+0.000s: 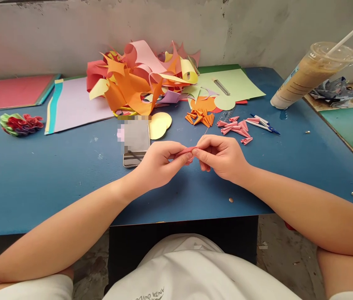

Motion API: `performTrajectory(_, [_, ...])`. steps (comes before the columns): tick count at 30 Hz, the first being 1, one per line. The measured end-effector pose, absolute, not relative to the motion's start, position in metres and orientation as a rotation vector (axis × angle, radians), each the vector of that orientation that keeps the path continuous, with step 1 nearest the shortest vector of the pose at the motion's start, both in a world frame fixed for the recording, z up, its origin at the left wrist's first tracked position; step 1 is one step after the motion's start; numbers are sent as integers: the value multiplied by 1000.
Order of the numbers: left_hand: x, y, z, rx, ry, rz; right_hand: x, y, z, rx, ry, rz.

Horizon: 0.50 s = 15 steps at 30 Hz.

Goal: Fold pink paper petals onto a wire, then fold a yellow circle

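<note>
Over the front part of the table, both my hands meet around a small folded piece of pink-red paper (186, 151). My left hand (164, 163) pinches it between thumb and fingers. From the other side, my right hand (222, 156) has its fingertips closed on the same paper. A thin needle-like line (207, 130) rises just above the right hand; I cannot tell whether it is held. Beyond my hands lie a pile of small orange paper cones (200, 117) and, to its right, a scatter of pink paper cones (237, 127).
A phone (132, 159) and yellow paper circles (160, 125) lie near my left hand. Cut paper scraps (142, 79) heap against the wall. A tilted-looking iced drink cup (314, 75) stands right, pens (262, 123) before it. A ruffled paper flower (22, 124) sits left.
</note>
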State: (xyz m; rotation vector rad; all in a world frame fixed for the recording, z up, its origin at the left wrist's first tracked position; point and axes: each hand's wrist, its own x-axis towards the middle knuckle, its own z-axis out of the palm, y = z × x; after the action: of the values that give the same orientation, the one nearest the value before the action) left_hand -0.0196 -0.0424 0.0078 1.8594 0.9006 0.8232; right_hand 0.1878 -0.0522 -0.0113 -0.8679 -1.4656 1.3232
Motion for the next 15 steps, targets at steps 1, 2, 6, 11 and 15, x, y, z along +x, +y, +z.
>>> performTrajectory(1, [-20, -42, 9, 1912, 892, 815, 188, -53, -11, -873, -1462, 1333])
performTrajectory(2, [-21, -41, 10, 1976, 890, 807, 188, -53, -12, -882, -1458, 1339])
performTrajectory(6, [-22, -39, 12, 2135, 903, 790, 185, -54, -12, -917, -1430, 1348])
performTrajectory(11, [-16, -41, 12, 2089, 918, 834, 184, -51, -14, -817, -1404, 1382])
performTrajectory(15, [-13, -44, 13, 1988, 942, 834, 183, -50, -15, -737, -1423, 1366])
